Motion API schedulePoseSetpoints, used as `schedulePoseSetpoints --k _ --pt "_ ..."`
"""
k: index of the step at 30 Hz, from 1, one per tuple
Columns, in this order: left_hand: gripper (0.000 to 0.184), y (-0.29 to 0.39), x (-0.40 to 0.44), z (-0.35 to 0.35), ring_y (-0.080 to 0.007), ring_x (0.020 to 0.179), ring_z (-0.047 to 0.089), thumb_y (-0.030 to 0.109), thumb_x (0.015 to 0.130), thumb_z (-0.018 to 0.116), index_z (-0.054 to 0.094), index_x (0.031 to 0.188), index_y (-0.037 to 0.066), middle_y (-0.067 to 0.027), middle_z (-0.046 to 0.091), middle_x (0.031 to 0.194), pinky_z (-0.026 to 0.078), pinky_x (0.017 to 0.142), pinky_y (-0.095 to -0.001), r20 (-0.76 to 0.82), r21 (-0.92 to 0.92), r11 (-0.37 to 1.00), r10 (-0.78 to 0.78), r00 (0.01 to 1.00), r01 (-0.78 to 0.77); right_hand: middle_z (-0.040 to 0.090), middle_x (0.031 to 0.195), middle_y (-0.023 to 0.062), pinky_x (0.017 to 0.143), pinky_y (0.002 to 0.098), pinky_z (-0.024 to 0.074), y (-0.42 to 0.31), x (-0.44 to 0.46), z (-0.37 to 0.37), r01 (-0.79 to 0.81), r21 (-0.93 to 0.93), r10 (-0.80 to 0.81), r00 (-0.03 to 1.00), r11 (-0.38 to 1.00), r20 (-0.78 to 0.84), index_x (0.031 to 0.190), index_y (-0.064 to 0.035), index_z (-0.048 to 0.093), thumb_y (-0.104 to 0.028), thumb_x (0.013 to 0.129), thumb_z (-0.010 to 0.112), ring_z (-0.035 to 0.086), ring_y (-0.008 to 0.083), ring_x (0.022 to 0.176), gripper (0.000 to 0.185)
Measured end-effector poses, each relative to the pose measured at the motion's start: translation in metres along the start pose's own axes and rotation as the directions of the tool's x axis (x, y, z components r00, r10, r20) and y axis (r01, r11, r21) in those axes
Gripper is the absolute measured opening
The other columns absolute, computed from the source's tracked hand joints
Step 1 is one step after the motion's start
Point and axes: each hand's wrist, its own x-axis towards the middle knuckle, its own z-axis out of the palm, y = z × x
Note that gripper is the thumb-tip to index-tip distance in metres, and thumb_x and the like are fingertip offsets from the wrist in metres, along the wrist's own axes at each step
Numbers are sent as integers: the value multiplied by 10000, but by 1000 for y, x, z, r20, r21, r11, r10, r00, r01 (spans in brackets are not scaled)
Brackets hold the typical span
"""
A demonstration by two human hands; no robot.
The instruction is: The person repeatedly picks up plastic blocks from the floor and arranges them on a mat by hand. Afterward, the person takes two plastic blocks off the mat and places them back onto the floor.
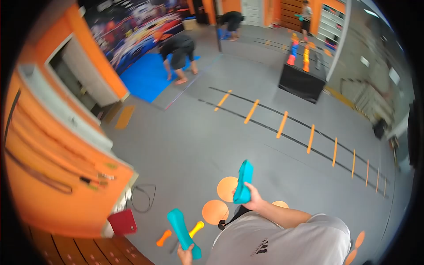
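Through the head camera I have one teal dumbbell (244, 176) at lower centre, the right hand (252, 198) curling its fingers round it, and a second teal dumbbell (179, 225) at lower left, clasped near its bottom end by the fingers of the left hand (185, 254). That off-centre hold, I judge, could let it tip and drop to the floor (168, 150), where the orange dumbbell (164, 238) or yellow dumbbell (197, 229) could roll under a careless foot.

Black three-stripe Adidas logo (263, 246) on white shirt (309, 238).
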Motion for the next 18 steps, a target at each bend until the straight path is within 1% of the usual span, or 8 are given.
schedulePoseSetpoints --k 3,7,8,11,13,14,17,18 --pt "495 134 62 99 -214 872 653 48 699 767 578 1145 -51 -115 668 988 525 783 -346 105 85 996 -47 993 38 588 1150 159 941 491 480 -94 -42 -26 253 123 -264 961 960 83 1326 -76 430 -385 917 578 606 329 1057 533" --pt "538 201 144 253 -226 866 657 107 712 783 563 1178 -53 -136 667 995 530 795 -369 374 294 945 23 927 -142 573 1190 170 952 500 474 -216 -72 -81 378 232 -407 909 896 87 1383 -68 386 -365 941 556 607 345 1058 559" --pt "561 196 162 297 -237 914 649 172 741 786 542 1196 -47 -145 659 1009 525 818 -378 434 115 990 26 901 -84 573 1183 171 947 497 479 -247 -80 -96 398 229 -423 903 889 72 1381 -78 386 -370 942 556 608 346 1056 554" --pt "585 268 171 419 -229 955 635 222 755 795 526 1204 -39 -138 651 1025 518 831 -371 627 127 987 0 779 -102 572 1164 190 905 503 520 -318 -97 -141 423 205 -431 902 883 -6 1382 -113 343 -315 933 594 616 356 1049 553" --pt "571 298 170 502 -211 946 626 236 754 801 534 1183 -28 -121 646 1023 514 825 -360 708 23 997 34 705 -72 571 1176 199 884 515 537 -370 -120 -149 492 119 -492 870 862 -37 1378 -116 325 -275 925 613 624 362 1044 560" --pt "564 312 168 542 -202 942 621 243 753 804 537 1173 -23 -113 644 1022 512 822 -355 742 -33 999 52 668 -42 571 1200 207 866 530 548 -392 -126 -156 528 105 -523 849 842 -75 1378 -110 305 -177 893 649 634 368 1035 598" --pt "575 341 186 632 -193 925 611 263 745 816 536 1171 -4 -100 639 1008 502 830 -348 890 -66 998 51 453 17 572 1211 215 863 528 549 -431 -137 -138 646 -145 -662 730 749 -168 1361 -107 319 -88 857 669 644 360 1023 613" --pt "554 358 186 667 -191 928 607 279 738 822 554 1138 5 -95 637 999 497 838 -350 922 -69 997 58 383 16 577 1203 210 874 503 548 -453 -134 -138 655 -151 -672 718 740 -179 1371 -95 305 -2 794 703 646 340 1027 708"
